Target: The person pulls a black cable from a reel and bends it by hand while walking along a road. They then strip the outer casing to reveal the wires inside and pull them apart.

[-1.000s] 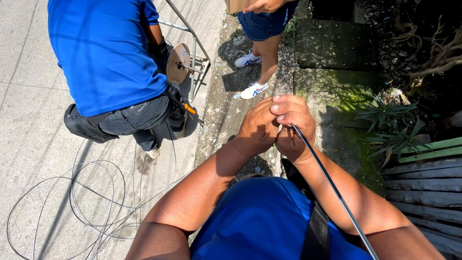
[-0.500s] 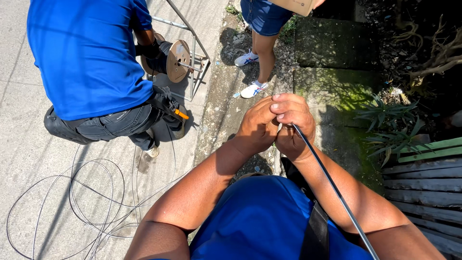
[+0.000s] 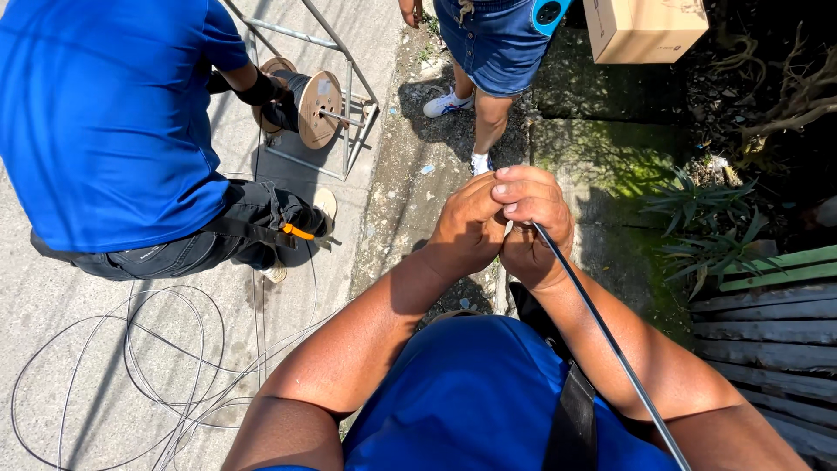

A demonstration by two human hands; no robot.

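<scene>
Black cable (image 3: 602,331) runs taut from our joined hands down toward the lower right edge of the view, passing over our right forearm. We pinch its upper end with the right hand (image 3: 534,225), fingers curled tight around it and thumb pressed across the top. Our left hand (image 3: 468,228) closes against the right one, knuckles touching, its fingers folded in as well; whether it grips the cable itself we cannot tell, because the right hand hides that spot. Both hands sit in mid-air above the strip of dirt and moss (image 3: 602,157) beside the concrete pavement (image 3: 61,349).

Farther out, on the pavement at lower left, loose loops of thin wire (image 3: 166,366) lie spread in wide coils. Above them a crouching person in a blue shirt (image 3: 105,122) reaches toward a wooden cable reel (image 3: 318,109) mounted in a metal frame (image 3: 349,139). At the top edge another person in denim shorts (image 3: 493,48) stands on the dirt, holding a cardboard box (image 3: 645,30). Weathered wooden planks (image 3: 767,323) lie at the right edge, with spiky green plants (image 3: 706,218) just above them.
</scene>
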